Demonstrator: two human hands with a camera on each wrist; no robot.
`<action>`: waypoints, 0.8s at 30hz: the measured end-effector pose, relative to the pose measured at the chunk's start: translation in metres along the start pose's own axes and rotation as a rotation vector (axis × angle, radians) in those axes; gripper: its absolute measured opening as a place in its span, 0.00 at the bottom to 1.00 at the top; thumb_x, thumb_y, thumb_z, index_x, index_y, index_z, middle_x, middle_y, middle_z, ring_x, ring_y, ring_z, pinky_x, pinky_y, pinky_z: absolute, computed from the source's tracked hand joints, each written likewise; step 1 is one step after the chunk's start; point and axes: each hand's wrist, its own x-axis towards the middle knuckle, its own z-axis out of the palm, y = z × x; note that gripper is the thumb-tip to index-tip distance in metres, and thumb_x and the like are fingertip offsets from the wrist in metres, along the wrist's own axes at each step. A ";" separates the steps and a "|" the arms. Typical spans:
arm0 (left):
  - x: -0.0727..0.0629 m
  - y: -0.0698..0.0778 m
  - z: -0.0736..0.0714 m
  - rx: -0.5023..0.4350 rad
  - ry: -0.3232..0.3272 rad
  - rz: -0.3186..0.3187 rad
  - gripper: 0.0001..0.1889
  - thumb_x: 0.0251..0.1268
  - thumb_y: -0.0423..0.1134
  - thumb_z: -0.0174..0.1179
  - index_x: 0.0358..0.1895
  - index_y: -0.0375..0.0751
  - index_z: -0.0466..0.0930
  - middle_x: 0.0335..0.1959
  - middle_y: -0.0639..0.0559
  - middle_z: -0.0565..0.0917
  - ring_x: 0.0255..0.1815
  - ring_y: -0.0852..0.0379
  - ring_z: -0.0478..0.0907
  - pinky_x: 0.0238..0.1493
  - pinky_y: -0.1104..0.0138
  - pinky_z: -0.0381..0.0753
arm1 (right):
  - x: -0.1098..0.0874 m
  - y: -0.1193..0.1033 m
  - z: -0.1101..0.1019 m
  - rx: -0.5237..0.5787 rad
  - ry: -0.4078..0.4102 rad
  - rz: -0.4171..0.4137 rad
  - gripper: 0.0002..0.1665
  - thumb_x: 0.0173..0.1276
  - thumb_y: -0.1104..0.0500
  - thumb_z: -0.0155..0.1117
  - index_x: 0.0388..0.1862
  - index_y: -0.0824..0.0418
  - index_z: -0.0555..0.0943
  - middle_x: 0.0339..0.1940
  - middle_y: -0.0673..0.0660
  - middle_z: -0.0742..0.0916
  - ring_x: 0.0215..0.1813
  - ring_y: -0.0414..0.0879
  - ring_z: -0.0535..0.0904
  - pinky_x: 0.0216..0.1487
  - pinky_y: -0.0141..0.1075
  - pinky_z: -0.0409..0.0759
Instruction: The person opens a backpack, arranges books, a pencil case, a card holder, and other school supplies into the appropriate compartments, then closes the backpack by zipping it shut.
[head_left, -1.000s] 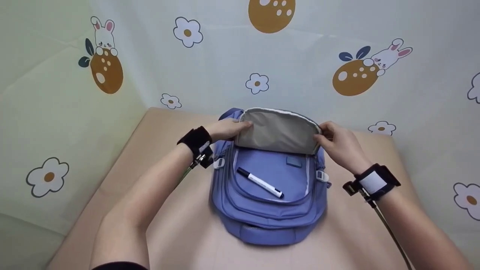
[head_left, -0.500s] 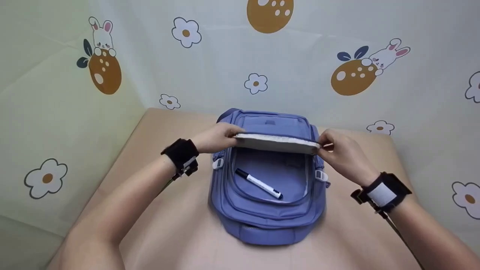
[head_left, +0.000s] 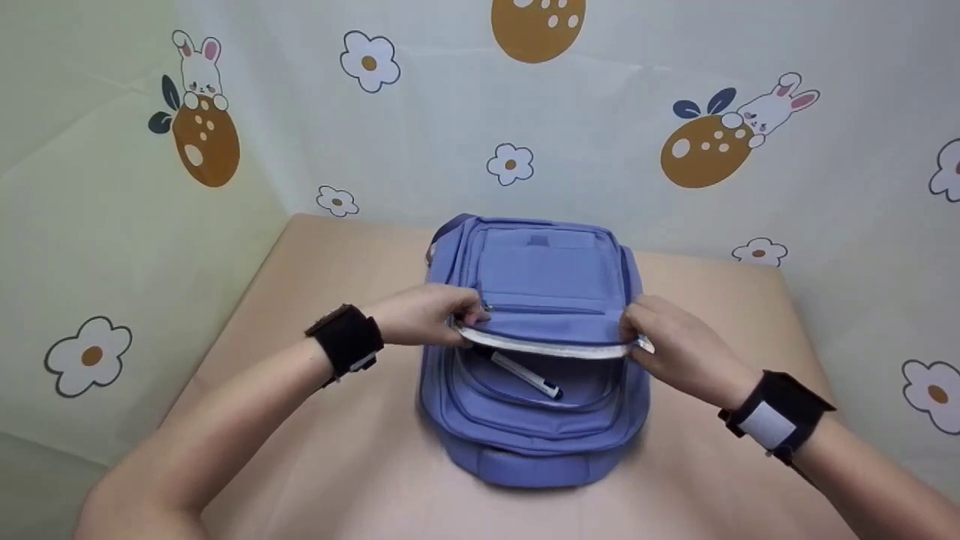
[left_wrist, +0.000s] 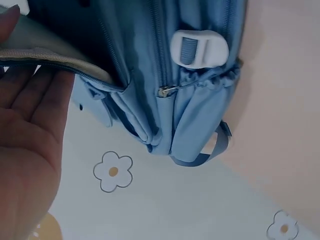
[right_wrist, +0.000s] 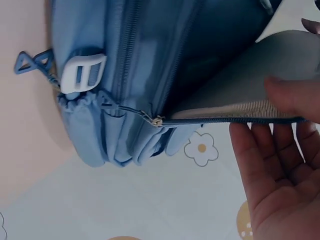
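Observation:
A blue backpack (head_left: 532, 457) lies on its back on the table, its front pocket unzipped. My left hand (head_left: 427, 311) pinches the left side of the pocket's flap (head_left: 555, 327), thumb on the grey lining and fingers on the outer face. On the opposite side my right hand (head_left: 682, 349) grips the flap's edge the same way, as the right wrist view shows with the zipper (right_wrist: 210, 121) beside the fingers. Between the hands the flap slants over the pocket opening. Inside lies a white marker (head_left: 525, 373) with a dark cap, its capped end partly hidden under the flap.
The beige table (head_left: 330, 420) extends around the bag. Behind it hangs a pale curtain (head_left: 442, 127) printed with rabbits and flowers. White strap buckles (left_wrist: 200, 49) and side pockets (right_wrist: 85, 132) line the backpack's sides.
Both hands have brought the raised flap forward and down over the pocket, from standing up with its grey lining showing to covering part of the marker. The marker and backpack stay in place.

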 end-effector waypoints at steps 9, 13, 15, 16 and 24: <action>-0.009 -0.002 0.027 0.355 -0.024 0.183 0.18 0.54 0.39 0.75 0.35 0.46 0.70 0.29 0.58 0.73 0.31 0.58 0.70 0.31 0.64 0.70 | -0.021 -0.005 0.025 -0.093 -0.008 -0.171 0.20 0.50 0.77 0.68 0.32 0.56 0.73 0.32 0.47 0.74 0.35 0.43 0.70 0.31 0.36 0.74; -0.011 -0.004 0.032 0.390 -0.036 0.203 0.19 0.56 0.44 0.76 0.33 0.45 0.72 0.40 0.53 0.83 0.41 0.55 0.79 0.40 0.61 0.79 | -0.029 -0.004 0.034 -0.091 -0.025 -0.183 0.18 0.51 0.75 0.70 0.32 0.57 0.74 0.33 0.48 0.76 0.36 0.45 0.71 0.31 0.38 0.76; -0.012 -0.006 0.034 0.392 -0.050 0.194 0.18 0.57 0.47 0.76 0.33 0.45 0.74 0.52 0.49 0.85 0.52 0.52 0.82 0.50 0.59 0.81 | -0.031 -0.003 0.039 -0.099 -0.026 -0.191 0.17 0.52 0.74 0.70 0.32 0.57 0.75 0.33 0.49 0.76 0.35 0.45 0.72 0.31 0.38 0.77; -0.013 -0.007 0.034 0.391 -0.056 0.187 0.18 0.57 0.48 0.76 0.33 0.44 0.75 0.57 0.47 0.84 0.57 0.50 0.81 0.54 0.58 0.81 | -0.032 -0.002 0.041 -0.103 -0.026 -0.195 0.16 0.52 0.73 0.70 0.32 0.57 0.75 0.33 0.49 0.76 0.35 0.46 0.72 0.31 0.38 0.77; -0.014 -0.012 0.038 0.412 -0.074 0.178 0.15 0.64 0.55 0.70 0.33 0.47 0.87 0.65 0.47 0.81 0.67 0.49 0.76 0.64 0.57 0.76 | -0.039 -0.001 0.047 -0.084 -0.071 -0.188 0.12 0.56 0.65 0.70 0.29 0.54 0.75 0.31 0.46 0.74 0.33 0.43 0.69 0.29 0.37 0.73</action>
